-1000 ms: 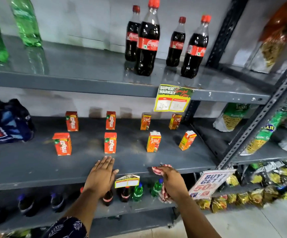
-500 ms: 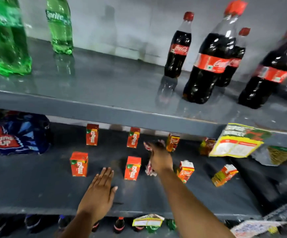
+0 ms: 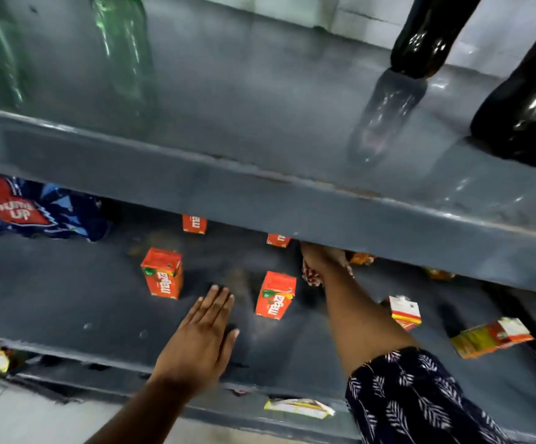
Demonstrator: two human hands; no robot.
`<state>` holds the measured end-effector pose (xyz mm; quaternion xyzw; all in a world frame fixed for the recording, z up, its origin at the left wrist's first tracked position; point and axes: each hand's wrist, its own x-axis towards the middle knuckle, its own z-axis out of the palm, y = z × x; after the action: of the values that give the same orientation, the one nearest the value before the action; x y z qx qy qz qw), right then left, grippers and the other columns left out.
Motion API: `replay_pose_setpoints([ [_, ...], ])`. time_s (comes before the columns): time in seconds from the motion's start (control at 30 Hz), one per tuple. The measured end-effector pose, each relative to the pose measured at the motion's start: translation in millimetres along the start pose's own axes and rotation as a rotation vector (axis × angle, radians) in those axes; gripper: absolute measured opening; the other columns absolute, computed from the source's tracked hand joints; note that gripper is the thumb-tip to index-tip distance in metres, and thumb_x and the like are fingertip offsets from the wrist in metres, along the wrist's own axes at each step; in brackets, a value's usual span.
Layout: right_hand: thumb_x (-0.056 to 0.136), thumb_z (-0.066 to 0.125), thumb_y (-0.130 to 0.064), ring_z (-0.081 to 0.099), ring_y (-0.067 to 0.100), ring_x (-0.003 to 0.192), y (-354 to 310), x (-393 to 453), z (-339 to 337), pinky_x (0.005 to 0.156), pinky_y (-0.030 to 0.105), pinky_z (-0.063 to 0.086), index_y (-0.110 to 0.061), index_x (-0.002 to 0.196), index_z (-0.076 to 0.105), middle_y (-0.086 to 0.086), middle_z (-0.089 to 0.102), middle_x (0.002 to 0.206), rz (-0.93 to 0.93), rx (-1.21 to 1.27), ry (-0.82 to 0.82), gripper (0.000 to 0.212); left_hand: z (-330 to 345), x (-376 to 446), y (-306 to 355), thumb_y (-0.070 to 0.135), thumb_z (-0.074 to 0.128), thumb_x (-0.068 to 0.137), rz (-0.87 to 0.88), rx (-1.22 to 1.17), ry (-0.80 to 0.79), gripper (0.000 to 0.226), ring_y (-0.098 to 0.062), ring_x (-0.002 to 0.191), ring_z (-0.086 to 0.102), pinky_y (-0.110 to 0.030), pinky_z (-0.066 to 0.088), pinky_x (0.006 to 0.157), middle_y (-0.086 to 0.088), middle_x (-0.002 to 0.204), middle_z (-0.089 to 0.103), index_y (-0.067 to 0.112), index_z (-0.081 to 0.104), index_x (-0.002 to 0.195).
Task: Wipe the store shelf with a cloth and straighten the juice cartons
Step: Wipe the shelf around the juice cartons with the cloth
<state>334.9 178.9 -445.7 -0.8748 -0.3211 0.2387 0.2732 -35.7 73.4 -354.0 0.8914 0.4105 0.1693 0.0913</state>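
Observation:
My left hand (image 3: 201, 341) lies flat, fingers apart, on the front of the grey middle shelf (image 3: 68, 302). My right hand (image 3: 322, 259) reaches deep under the upper shelf and grips a red-and-white cloth (image 3: 311, 277); its fingers are partly hidden by that shelf's edge. Two orange Maaza cartons stand in front: one (image 3: 163, 273) beyond my left hand, another (image 3: 275, 295) between my hands. Two more (image 3: 194, 224) (image 3: 278, 240) stand at the back. On the right a yellow-red carton (image 3: 404, 312) stands askew, and another (image 3: 490, 337) lies tilted.
The upper shelf (image 3: 260, 193) overhangs the work area and carries green bottles (image 3: 122, 43) on the left and dark cola bottles (image 3: 529, 116) on the right. A blue Thums Up pack (image 3: 29, 209) sits at the left of the middle shelf. A price tag (image 3: 298, 407) hangs below.
My view has moved closer and lower to the shelf. My right hand with the cloth has pushed further back under the upper shelf. My left hand stays flat on the front.

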Motion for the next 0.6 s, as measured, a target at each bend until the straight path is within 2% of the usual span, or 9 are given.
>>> replay_pose_setpoints([
  [0.03,0.052,0.054,-0.103,0.065,-0.005,0.106,-17,-23,-4,0.084,0.02,0.053,-0.059,0.121,0.06,-0.037,0.062,0.131,-0.031,-0.08,-0.063,0.083,1,0,0,0.043,0.022,0.094,0.007,0.0,-0.003,0.06,-0.019,0.14,0.014,-0.032,0.011,0.112,-0.009,0.148,0.031,0.006,0.034,0.139],
  [0.07,0.071,0.056,-0.092,0.062,0.009,0.125,-48,-59,-20,0.103,0.033,0.054,-0.046,0.131,0.06,-0.021,0.057,0.147,-0.108,-0.125,-0.15,0.076,1,0,0,0.043,0.02,0.094,0.014,0.003,-0.003,0.06,-0.019,0.14,0.013,-0.033,0.011,0.112,-0.009,0.148,0.031,0.006,0.033,0.14],
  [0.1,0.091,0.054,-0.072,0.05,0.02,0.141,-70,-81,-26,0.119,0.038,0.043,-0.034,0.141,0.056,-0.009,0.05,0.155,-0.182,-0.217,-0.148,0.063,0,-1,0,0.043,0.021,0.094,0.013,0.003,-0.002,0.06,-0.018,0.141,0.012,-0.033,0.011,0.112,-0.008,0.148,0.029,0.006,0.033,0.14],
  [0.13,0.101,0.048,-0.054,0.039,0.025,0.149,-87,-95,-33,0.125,0.038,0.031,-0.026,0.149,0.049,-0.003,0.043,0.16,-0.247,-0.261,-0.09,0.055,0,-1,-1,0.043,0.021,0.094,0.011,-0.002,0.0,0.06,-0.018,0.141,0.011,-0.033,0.01,0.112,-0.008,0.149,0.028,0.006,0.032,0.14],
  [0.2,0.101,0.033,-0.05,0.033,0.028,0.153,-97,-114,-38,0.127,0.039,0.025,-0.028,0.154,0.04,-0.002,0.036,0.165,-0.405,-0.36,0.061,0.058,-1,-1,0,0.044,0.02,0.094,0.009,-0.012,0.0,0.061,-0.017,0.141,0.01,-0.032,0.008,0.112,-0.007,0.149,0.025,0.007,0.03,0.141],
  [0.27,0.099,0.028,-0.046,0.03,0.03,0.155,-79,-111,-32,0.13,0.042,0.022,-0.029,0.156,0.033,0.001,0.033,0.167,-0.446,-0.456,0.058,0.06,-1,-1,0,0.046,0.017,0.094,0.01,-0.015,-0.004,0.063,-0.018,0.14,0.011,-0.032,0.008,0.112,-0.008,0.149,0.026,0.006,0.031,0.141],
  [0.33,0.098,0.039,-0.032,0.023,0.032,0.157,-67,-116,-34,0.132,0.043,0.017,-0.025,0.16,0.024,0.006,0.025,0.17,-0.47,-0.624,-0.005,0.064,-2,0,0,0.046,0.017,0.094,0.01,-0.011,-0.014,0.063,-0.019,0.14,0.012,-0.032,0.008,0.112,-0.01,0.148,0.029,0.005,0.031,0.14],
  [0.47,0.073,0.064,-0.021,0.008,0.034,0.16,-64,-126,-39,0.133,0.047,0.01,-0.019,0.164,0.011,0.01,0.011,0.173,-0.419,-0.729,-0.02,0.105,-1,0,0,0.044,0.021,0.094,0.01,0.007,-0.003,0.062,-0.019,0.14,0.012,-0.031,0.005,0.113,-0.011,0.148,0.031,0.004,0.031,0.14],
  [0.6,0.1,0.036,-0.028,0.004,0.029,0.161,-61,-158,-49,0.134,0.044,0.001,-0.02,0.164,0.013,0.005,0.011,0.174,-0.535,-0.742,-0.07,0.069,1,-1,-1,0.047,0.017,0.093,0.005,0.012,0.009,0.065,-0.016,0.141,0.007,-0.03,0.003,0.113,-0.009,0.149,0.027,0.005,0.028,0.141],
])
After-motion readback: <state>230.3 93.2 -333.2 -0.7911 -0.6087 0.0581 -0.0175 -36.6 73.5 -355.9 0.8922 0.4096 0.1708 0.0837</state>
